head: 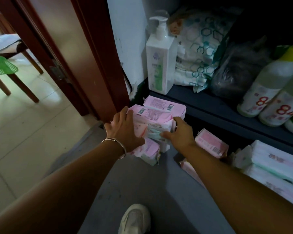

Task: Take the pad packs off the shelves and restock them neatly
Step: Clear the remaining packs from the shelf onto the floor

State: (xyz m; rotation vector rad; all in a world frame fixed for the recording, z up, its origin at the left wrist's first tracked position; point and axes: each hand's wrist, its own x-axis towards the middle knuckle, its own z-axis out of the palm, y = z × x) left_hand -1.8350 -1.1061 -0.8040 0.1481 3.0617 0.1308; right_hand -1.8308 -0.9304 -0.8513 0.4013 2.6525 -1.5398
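Looking down: a white shoe (136, 218) nearest, on grey floor below both forearms. Further out, left hand (123, 128), silver bangle (116, 147) at the wrist, fingers spread flat against the left side of a stack of pink pad packs (156, 114); right hand (179, 132) with fingers curled round the stack's right edge. Stack between the two hands, on the floor beside the dark shelf unit (215, 108). Right of the right hand, more pink packs (211, 144) and white-green packs (275, 159) on the lower shelf. Beyond the hands, a white pump bottle (159, 59) and two "84" bottles (267, 92) on the upper shelf.
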